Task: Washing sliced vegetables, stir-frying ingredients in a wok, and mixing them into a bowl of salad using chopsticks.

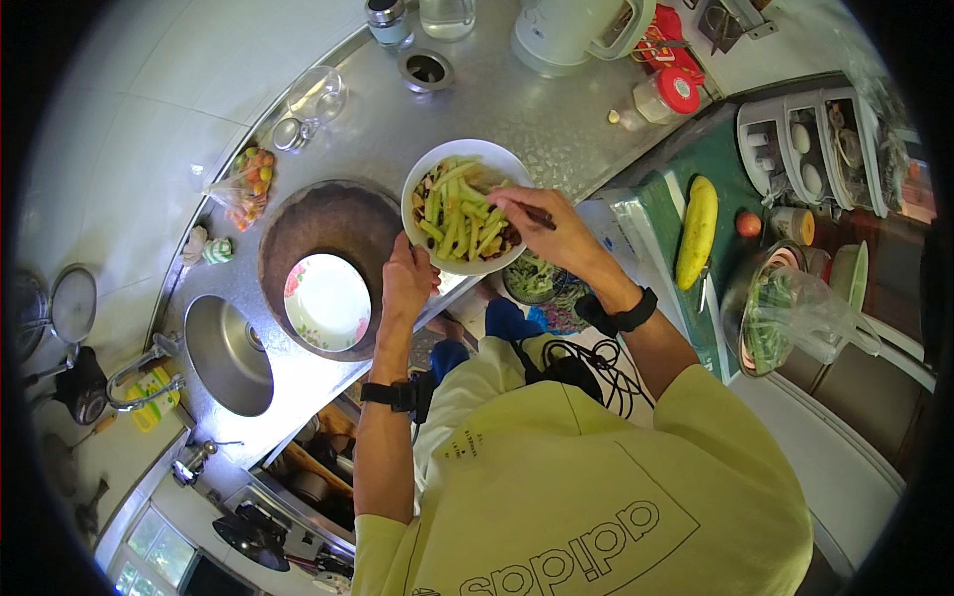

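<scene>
A white bowl holds pale green vegetable strips with dark, reddish bits among them. At its lower left side, my left hand grips the bowl. Dark brown sticks, apparently chopsticks, are held in my right hand over the bowl's right side. Their far ends are hidden by my fingers and the food. To the left of the bowl, a white plate with a floral rim lies on a round wooden chopping board.
A steel sink sits at left. Along the counter stand a kettle, a red-lidded jar and a bag of small fruit. At right lie a yellow squash-like vegetable and bagged greens. A basket of green peelings stands below.
</scene>
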